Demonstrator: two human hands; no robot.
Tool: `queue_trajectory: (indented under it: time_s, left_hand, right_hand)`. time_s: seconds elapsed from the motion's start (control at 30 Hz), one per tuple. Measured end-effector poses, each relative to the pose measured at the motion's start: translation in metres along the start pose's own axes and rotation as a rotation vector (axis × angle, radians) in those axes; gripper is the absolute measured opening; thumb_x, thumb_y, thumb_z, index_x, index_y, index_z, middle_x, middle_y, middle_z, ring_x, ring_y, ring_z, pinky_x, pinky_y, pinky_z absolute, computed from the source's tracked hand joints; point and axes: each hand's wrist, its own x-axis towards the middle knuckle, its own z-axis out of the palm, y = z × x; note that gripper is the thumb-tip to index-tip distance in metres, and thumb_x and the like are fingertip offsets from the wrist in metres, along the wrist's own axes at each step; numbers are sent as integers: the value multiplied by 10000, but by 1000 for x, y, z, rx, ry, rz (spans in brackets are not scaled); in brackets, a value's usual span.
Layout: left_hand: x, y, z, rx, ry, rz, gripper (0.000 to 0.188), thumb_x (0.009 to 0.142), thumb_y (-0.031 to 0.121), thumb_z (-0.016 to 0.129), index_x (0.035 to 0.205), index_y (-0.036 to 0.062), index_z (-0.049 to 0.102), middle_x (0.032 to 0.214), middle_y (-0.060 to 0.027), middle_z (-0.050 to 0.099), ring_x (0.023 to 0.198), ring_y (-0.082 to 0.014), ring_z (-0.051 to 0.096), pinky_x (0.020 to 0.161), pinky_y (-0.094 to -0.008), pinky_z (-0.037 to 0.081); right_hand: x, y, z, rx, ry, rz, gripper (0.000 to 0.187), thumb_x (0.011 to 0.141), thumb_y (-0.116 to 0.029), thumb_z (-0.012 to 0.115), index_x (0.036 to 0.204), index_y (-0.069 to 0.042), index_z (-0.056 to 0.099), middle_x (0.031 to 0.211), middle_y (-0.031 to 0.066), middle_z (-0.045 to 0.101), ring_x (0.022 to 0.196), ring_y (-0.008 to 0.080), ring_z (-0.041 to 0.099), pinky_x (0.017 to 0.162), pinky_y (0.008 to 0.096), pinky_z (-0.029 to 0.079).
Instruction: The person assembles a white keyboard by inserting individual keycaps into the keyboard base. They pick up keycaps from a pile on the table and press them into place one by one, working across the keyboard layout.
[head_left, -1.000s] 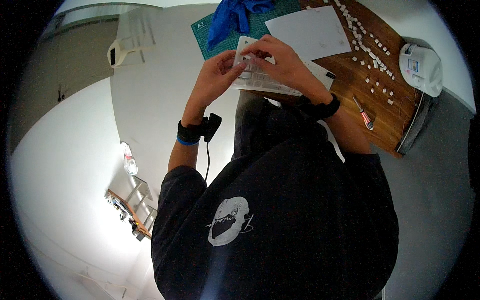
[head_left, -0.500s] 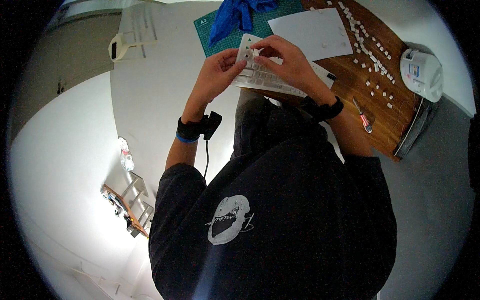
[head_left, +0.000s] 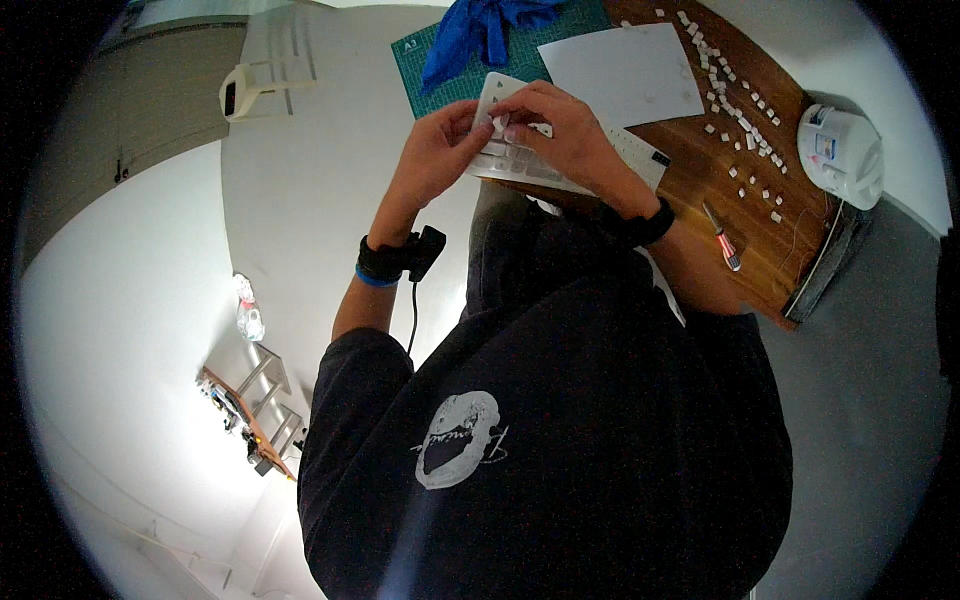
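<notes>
A white keyboard (head_left: 512,163) lies at a slant along the near edge of the desk, with bare key positions showing near its left end. My left hand (head_left: 437,150) is closed on that end, its thumb on top and the other fingers partly hidden. Over the same end, my right hand (head_left: 568,135) has its thumb and fingertips drawn together around a small white piece that looks like a keycap (head_left: 500,122). The fingertips of both hands almost meet there. My right hand hides part of the keyboard's middle.
Several loose white keycaps (head_left: 745,125) are strewn over the brown desk (head_left: 690,185). A red-handled screwdriver (head_left: 727,247) lies nearer me; a white tub (head_left: 842,155) stands at the right edge. Beyond the keyboard are white paper (head_left: 625,75), a green cutting mat (head_left: 412,70) and blue cloth (head_left: 465,35).
My right hand has shifted slightly left and its fingertips have come down closer to my left thumb over the keyboard's left end. My left hand keeps its hold. The view has tilted slightly.
</notes>
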Motion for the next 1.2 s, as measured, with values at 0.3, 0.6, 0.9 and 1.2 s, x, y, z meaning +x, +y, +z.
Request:
queue_trajectory:
  time_s: [0.3, 0.6, 0.9, 1.2]
  left_hand:
    - [-3, 2, 3, -89, 9, -4, 391, 1016, 170, 656, 1361, -4, 596, 1154, -124, 742, 1015, -162, 699, 855, -309, 580]
    - [-2, 5, 1, -2, 32, -67, 376, 1009, 185, 657, 1333, -2, 621, 1143, -126, 741, 999, -159, 694, 839, -303, 561]
    - [0, 8, 10, -11, 81, -79, 303, 1024, 198, 644, 1206, -44, 658, 1036, -121, 754, 912, -144, 705, 774, -282, 557]
    - [2, 13, 13, 171, 128, -27, 272, 1025, 169, 641, 1160, -66, 650, 1024, -123, 752, 895, -142, 705, 758, -279, 553]
  right_hand:
    - [-2, -6, 3, -117, 78, -110, 270, 901, -79, 732, 1162, -53, 669, 1039, 106, 661, 932, 244, 717, 837, 349, 603]
    - [-3, -13, 6, -125, 133, -138, 214, 916, -132, 731, 1060, -11, 629, 1024, 127, 638, 912, 258, 714, 815, 372, 598]
    - [2, -12, 4, -75, 43, -48, 187, 873, -103, 727, 1023, -29, 645, 1035, 123, 614, 925, 304, 669, 808, 404, 561]
    - [12, -1, 2, -85, 52, -46, 115, 850, -148, 743, 922, -65, 714, 925, 86, 646, 893, 300, 653, 770, 433, 540]
